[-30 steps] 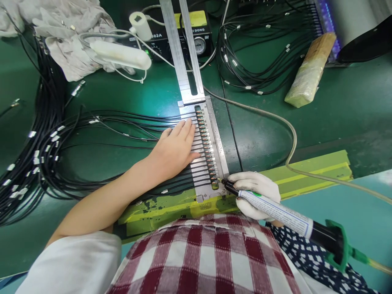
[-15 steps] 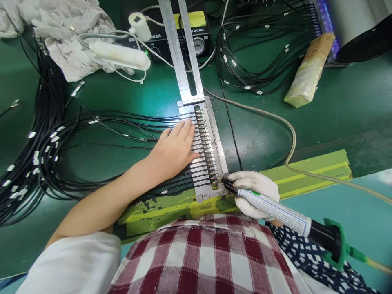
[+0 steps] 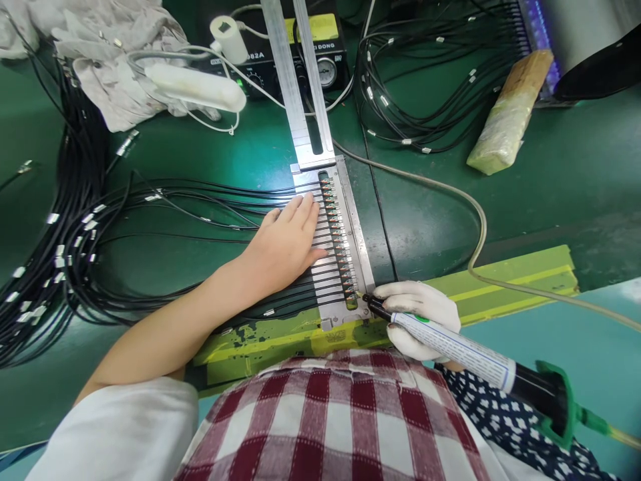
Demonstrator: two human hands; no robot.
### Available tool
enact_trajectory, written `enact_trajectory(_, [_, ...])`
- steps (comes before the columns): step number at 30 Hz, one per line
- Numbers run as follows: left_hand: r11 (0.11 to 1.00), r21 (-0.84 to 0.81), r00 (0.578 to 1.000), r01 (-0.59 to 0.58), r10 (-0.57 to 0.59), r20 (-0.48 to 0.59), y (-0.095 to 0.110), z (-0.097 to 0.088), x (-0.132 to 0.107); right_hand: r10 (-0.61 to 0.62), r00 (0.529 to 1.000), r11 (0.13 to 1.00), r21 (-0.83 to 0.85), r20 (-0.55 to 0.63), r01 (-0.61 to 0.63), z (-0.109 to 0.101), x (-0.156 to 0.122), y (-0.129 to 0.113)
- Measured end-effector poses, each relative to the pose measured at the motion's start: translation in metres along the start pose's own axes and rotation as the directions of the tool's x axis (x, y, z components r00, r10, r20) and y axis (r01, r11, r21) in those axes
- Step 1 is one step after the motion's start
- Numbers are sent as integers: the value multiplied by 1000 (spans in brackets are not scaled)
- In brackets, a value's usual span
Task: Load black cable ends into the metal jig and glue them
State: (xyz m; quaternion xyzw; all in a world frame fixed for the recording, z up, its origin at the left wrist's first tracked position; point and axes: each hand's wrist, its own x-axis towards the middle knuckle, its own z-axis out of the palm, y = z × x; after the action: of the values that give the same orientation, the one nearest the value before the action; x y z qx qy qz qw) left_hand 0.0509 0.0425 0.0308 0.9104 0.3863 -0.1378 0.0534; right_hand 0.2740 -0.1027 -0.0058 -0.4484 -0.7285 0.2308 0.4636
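My bare left hand (image 3: 288,244) lies flat, fingers stretched out, over the black cables (image 3: 295,287) set side by side in a metal fixture (image 3: 358,247). Small cable ends (image 3: 338,234) with tiny reddish parts line the fixture's slot. In my white-gloved right hand (image 3: 420,314) is a dispensing syringe (image 3: 451,351) with a printed label, black front end and green cap. Its thin tip points at the lowest cable ends, near the slot's bottom; whether it touches them I cannot tell.
Behind the fixture stands a black dispenser box (image 3: 325,50) with a gauge. Bundled black cables (image 3: 80,247) lie left, more (image 3: 415,127) at back right. A wrapped block (image 3: 505,120), a grey hose (image 3: 451,187), crumpled white cloth (image 3: 120,60) and a white lamp-like stick (image 3: 200,89) lie around.
My right hand and the syringe have shifted very slightly to the right, the syringe's rear end a little lower. My left hand stays in place on the cables.
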Motion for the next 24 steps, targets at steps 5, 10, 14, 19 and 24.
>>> enact_trajectory(5, [1000, 1, 1000, -1, 1, -7, -1, 0, 0, -7, 1000, 1000, 9, 12, 7, -1, 0, -1])
enact_trajectory(10, [999, 36, 1000, 0, -1, 19, 0, 0, 3, 128, 984, 974, 201, -127, -101, -5, -2, -2])
enact_trajectory(14, [996, 86, 1000, 4, -5, 7, 3, -7, -1, 437, 830, 769, 623, -347, -144, -31, 1, 14])
enact_trajectory(19, [993, 112, 977, -39, 62, -204, 19, -47, 14, 543, 722, 582, 812, -428, 44, -93, 19, 47])
enact_trajectory(24, [927, -225, 924, -301, 226, -307, 80, -89, 118, 515, 612, 574, 772, -600, 274, -128, 37, 67])
